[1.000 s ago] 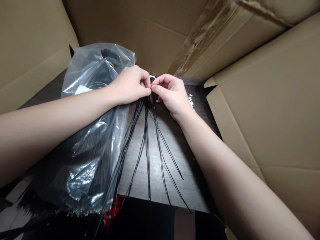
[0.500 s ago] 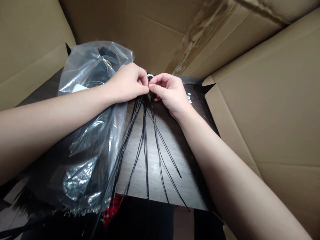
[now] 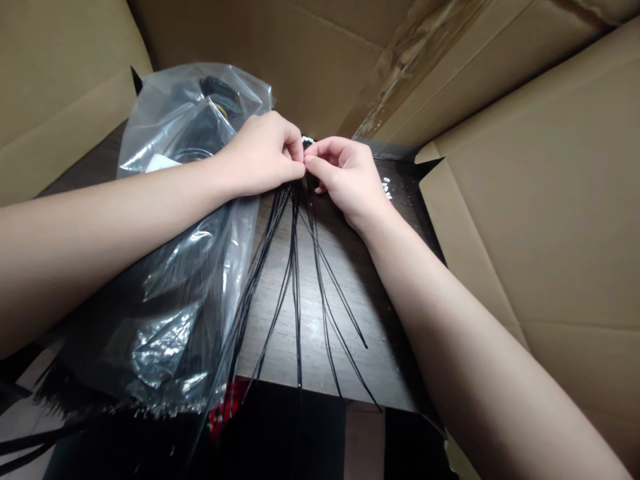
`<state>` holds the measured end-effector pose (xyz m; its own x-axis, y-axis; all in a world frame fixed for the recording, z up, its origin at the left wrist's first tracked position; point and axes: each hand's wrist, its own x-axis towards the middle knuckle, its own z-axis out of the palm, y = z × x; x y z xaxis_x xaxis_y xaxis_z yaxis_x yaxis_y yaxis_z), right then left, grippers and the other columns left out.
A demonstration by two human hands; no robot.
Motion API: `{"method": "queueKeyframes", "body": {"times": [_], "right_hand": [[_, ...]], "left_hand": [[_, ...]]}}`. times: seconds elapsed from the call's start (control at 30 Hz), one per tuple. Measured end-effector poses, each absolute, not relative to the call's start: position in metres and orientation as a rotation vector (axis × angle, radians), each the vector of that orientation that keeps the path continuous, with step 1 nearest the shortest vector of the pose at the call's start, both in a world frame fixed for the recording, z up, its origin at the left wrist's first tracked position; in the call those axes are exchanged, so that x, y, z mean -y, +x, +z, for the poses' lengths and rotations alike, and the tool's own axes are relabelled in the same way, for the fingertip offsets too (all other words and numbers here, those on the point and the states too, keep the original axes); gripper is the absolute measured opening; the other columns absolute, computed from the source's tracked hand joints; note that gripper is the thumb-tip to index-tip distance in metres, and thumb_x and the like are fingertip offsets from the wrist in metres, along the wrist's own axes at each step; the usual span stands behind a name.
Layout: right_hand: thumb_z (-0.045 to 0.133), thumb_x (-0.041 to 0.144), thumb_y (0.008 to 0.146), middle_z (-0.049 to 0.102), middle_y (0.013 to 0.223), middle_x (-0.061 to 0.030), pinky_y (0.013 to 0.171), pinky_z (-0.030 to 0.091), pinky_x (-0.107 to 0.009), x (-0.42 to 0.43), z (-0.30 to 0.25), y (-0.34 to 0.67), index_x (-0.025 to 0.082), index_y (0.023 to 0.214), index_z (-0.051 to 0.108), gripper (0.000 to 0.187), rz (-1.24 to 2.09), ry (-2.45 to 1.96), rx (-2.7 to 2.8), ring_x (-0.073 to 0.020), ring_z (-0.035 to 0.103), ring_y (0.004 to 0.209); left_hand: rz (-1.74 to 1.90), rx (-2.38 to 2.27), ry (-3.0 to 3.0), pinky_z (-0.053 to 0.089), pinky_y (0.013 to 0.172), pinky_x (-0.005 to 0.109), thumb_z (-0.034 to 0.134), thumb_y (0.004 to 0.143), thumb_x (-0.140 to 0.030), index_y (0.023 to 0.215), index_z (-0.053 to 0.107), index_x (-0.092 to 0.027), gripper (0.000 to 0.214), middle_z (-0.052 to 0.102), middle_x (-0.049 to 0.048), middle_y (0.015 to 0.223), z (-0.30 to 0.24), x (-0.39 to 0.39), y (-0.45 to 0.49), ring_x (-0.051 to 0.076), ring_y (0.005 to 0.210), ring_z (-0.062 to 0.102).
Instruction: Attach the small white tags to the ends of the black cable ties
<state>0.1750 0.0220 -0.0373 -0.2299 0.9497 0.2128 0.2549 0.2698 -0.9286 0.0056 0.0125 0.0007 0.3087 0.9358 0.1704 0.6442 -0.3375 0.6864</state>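
In the head view, the left hand [image 3: 265, 153] and right hand [image 3: 350, 177] met above the table [image 3: 367, 280], thumb and finger of each pressed together at the tips; what they pinched was too small to tell. Black wires [image 3: 299, 287] fanned out below the fingertips, some past the table's near edge. White bits [image 3: 307, 139] showed just behind the fingertips. A clear bag [image 3: 233, 247] lay under the left forearm; white pieces [image 3: 387, 187] lay beyond the right wrist.

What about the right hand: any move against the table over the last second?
No, none that shows: the right hand keeps its place against the table, so there is no direction to give. The whole view shifts slightly.
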Motion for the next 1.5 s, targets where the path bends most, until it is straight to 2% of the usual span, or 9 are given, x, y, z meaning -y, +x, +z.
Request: {"method": "queueKeyframes", "body": {"times": [0.27,0.57,0.8,1.23,1.5], "right_hand": [[0.069,0.021,0.085,0.058,0.071,0.0012,0.054,0.051,-0.024,-0.0264,-0.0412,0.1765,0.020,0.081,0.062,0.009,0.971,-1.091,1.731,-0.0105,0.053,0.062],[0.066,0.014,0.083,0.054,0.067,0.0027,0.048,0.043,-0.022,-0.0250,-0.0401,0.1745,0.020,0.077,0.059,0.011,0.979,-1.098,1.714,-0.0084,0.048,0.055],[0.061,0.010,0.081,0.053,0.067,0.0028,0.051,0.044,-0.024,-0.0241,-0.0373,0.1727,0.020,0.076,0.058,0.012,0.980,-1.150,1.694,-0.0090,0.048,0.056],[0.064,0.011,0.081,0.054,0.069,0.0025,0.050,0.044,-0.022,-0.0250,-0.0383,0.1734,0.020,0.075,0.057,0.012,0.976,-1.120,1.704,-0.0085,0.049,0.057],[0.065,0.014,0.082,0.053,0.067,0.0029,0.052,0.046,-0.021,-0.0269,-0.0413,0.1754,0.020,0.077,0.057,0.012,0.966,-1.105,1.724,-0.0086,0.050,0.058]], "left_hand": [[0.760,-1.421,2.114,0.049,0.089,0.036,0.064,0.068,-0.025,0.071,0.071,-0.018,0.010,0.069,0.0038,0.073,0.0018,-0.0103,0.0063,0.022,0.085,0.065],[0.718,-1.423,2.138,0.049,0.090,0.035,0.063,0.069,-0.025,0.075,0.073,-0.017,0.014,0.070,0.0045,0.077,0.0016,-0.0099,0.0060,0.022,0.087,0.065],[0.677,-1.457,2.143,0.049,0.092,0.037,0.062,0.070,-0.024,0.080,0.074,-0.016,0.018,0.072,0.0065,0.085,0.0036,-0.0088,0.0067,0.023,0.089,0.067],[0.698,-1.451,2.153,0.049,0.091,0.037,0.063,0.069,-0.023,0.075,0.073,-0.017,0.014,0.070,0.0043,0.076,0.0044,-0.0083,0.0075,0.022,0.084,0.066],[0.705,-1.414,2.135,0.049,0.094,0.036,0.063,0.068,-0.022,0.073,0.071,-0.018,0.010,0.070,0.0041,0.077,0.0030,-0.0090,0.0074,0.023,0.091,0.067]]}}
